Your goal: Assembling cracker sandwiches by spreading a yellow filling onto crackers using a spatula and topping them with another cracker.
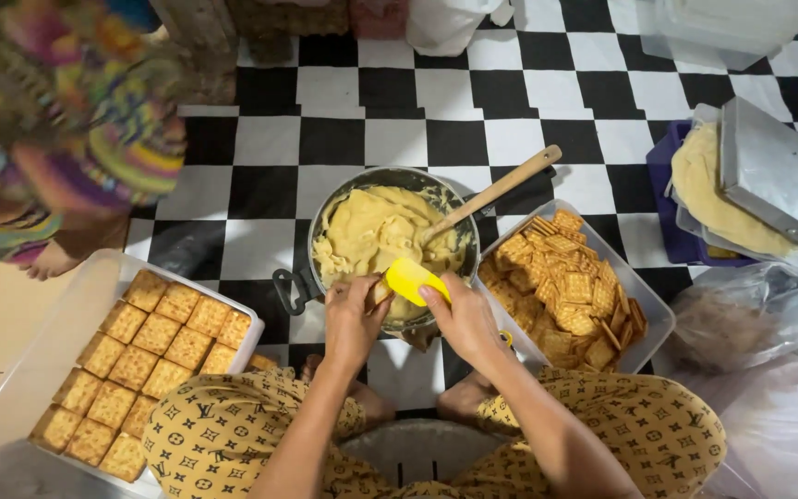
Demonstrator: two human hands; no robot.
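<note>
Over the near rim of the pot [318,214], which sits on the black-and-white checked floor [390,139] between our knees, we work with both hands. Our left hand [355,319] is curled around a small cracker [380,292], pinching it at its edges, while our right hand [462,319] is closed on a yellow spatula [410,277] whose blade lies against that cracker. Pale yellow cream [371,231] fills the pot, and a wooden spoon [496,191] leans in it with its handle pointing up toward the far right. At the pot's right side stands a clear tub of loose crackers [565,286]; at the floor's near left corner a larger clear tray [20,370] holds square crackers laid flat in neat rows [140,356]. Farther right, a purple crate carries a bag of the same pale mixture [718,189] under a metal tray [782,171]. Someone else's foot [48,263] and bright patterned clothing show at the far left. We judge the cracker could snap if the spatula presses too hard, since only our fingertips support it. Cream might also slide off the blade onto the floor or our patterned trousers [223,420], because we hold it right at the rim.
</note>
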